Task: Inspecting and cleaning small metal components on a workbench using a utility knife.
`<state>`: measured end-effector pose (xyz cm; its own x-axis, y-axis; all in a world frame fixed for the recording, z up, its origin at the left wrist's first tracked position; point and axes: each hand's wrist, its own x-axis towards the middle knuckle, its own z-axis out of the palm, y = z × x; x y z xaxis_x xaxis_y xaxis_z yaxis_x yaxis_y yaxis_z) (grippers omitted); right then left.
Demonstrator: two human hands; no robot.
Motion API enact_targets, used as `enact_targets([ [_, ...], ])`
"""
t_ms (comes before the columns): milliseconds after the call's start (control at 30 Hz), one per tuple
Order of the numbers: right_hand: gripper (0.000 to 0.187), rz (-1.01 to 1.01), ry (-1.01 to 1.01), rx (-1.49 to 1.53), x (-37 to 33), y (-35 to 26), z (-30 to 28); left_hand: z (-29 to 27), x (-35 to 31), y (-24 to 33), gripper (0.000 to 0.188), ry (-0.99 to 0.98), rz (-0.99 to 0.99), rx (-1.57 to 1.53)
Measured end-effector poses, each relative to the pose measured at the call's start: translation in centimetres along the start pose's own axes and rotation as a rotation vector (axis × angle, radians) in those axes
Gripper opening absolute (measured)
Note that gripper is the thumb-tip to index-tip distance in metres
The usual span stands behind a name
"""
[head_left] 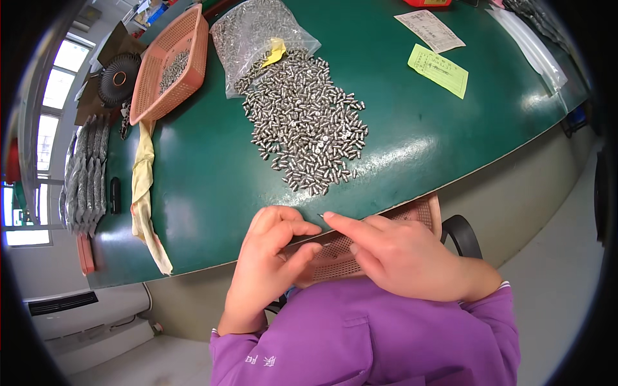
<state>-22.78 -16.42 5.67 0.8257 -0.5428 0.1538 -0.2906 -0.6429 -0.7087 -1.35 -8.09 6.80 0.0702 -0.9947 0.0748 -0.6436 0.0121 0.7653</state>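
Observation:
A spread of small silver metal pins with pointed ends (306,122) lies on the green table (212,186) in front of me. At the near edge, my right hand (405,254) points its index finger at a single small metal piece (320,216), with the fingertip at or on it. The thumb of that hand is apart from the index finger. Just left of it, my left hand (267,251) has its thumb and index finger apart, with nothing visible between them. Below both hands, under the table edge, is a pink perforated plastic basket (434,215), partly hidden.
A clear plastic bag (238,38) of metal parts lies behind the spread. Left of it stands an orange-pink basket (193,77) with more parts, near a yellowish cloth (143,174). Paper slips (438,71) and plastic bags (531,51) lie at the far right.

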Motion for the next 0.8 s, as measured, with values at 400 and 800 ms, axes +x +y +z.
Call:
enact_targets([
  [400,0.052,0.0,0.193,0.001,-0.6,0.8,1.5,2.0,3.3,-2.3,0.016,0.398,0.105,0.319],
  [800,0.057,-0.05,0.107,-0.1,-0.2,0.2,1.1,2.3,1.2,-1.1,0.016,0.289,0.053,0.18],
])
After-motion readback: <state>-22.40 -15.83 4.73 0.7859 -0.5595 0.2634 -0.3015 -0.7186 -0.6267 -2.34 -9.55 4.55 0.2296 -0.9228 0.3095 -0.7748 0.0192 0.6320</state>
